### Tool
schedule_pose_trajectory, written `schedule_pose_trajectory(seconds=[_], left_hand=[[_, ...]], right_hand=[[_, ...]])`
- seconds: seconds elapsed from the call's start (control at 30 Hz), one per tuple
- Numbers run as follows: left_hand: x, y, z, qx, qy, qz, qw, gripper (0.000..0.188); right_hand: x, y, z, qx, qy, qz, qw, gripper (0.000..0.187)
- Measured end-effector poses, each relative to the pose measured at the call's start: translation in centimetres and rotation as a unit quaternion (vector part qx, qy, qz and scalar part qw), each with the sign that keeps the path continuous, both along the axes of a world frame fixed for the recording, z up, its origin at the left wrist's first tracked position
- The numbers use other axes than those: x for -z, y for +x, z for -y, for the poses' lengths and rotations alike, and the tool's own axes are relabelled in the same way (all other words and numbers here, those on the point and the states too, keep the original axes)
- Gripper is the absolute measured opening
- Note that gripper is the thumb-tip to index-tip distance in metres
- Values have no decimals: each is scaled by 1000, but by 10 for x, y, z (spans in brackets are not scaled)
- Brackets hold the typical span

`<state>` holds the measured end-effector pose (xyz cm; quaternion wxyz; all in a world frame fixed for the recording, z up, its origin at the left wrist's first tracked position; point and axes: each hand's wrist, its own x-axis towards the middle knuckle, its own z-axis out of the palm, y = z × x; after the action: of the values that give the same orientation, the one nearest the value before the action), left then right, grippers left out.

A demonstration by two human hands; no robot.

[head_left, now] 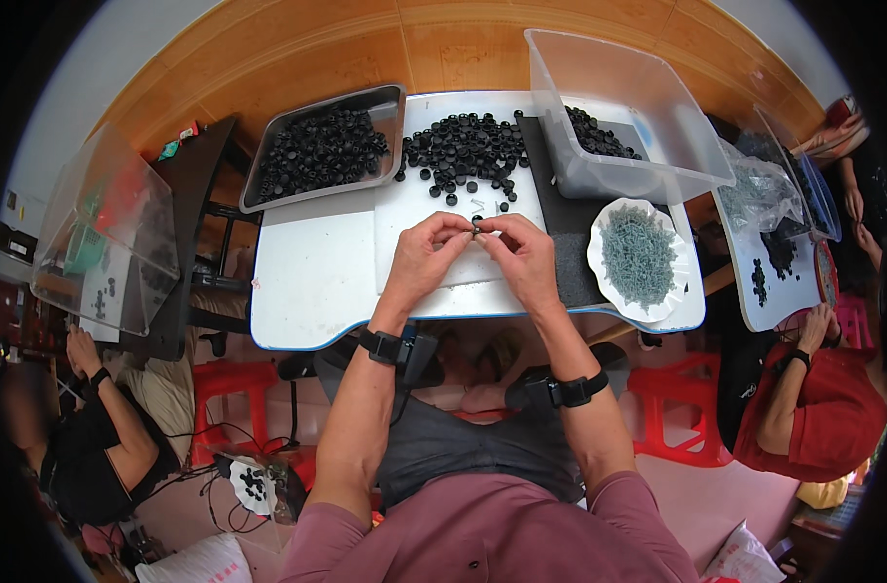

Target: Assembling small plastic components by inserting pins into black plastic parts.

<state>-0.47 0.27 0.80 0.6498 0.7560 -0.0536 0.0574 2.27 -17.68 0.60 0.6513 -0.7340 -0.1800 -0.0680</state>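
My left hand and my right hand meet over the white table, fingertips pinched together on a small round black part. The fingers hide most of that part. Just beyond the fingertips lie a few thin, pale grey pieces. Farther back spreads a loose pile of small black round caps. To the right of my right hand, a white scalloped dish holds a heap of thin grey-green pieces, too small to make out exactly.
A metal tray full of black parts stands back left. At back right, a translucent plastic bin holds more black parts, partly over a dark mat. People sit at side tables left and right, near red stools.
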Motion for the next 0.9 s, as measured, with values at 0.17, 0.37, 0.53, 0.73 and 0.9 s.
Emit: schedule_pose_trajectory(seconds=[0.17,0.37,0.53,0.73,0.9], left_hand=[[-2,-1,-1,1,-20,-11,1000,15],[-1,1,0,14,-17,-25,999,14],[-2,9,7,-69,158,78,982,26],[6,22,16,-104,266,134,949,27],[6,17,18,-113,264,143,947,24]], right_hand=[[-5,-1,0,-3,-22,5,1000,18],[3,3,2,-5,-3,-4,1000,17],[8,5,2,81,34,4,996,16],[5,4,-1,128,35,3,991,15],[4,3,-1,131,10,17,991,16]])
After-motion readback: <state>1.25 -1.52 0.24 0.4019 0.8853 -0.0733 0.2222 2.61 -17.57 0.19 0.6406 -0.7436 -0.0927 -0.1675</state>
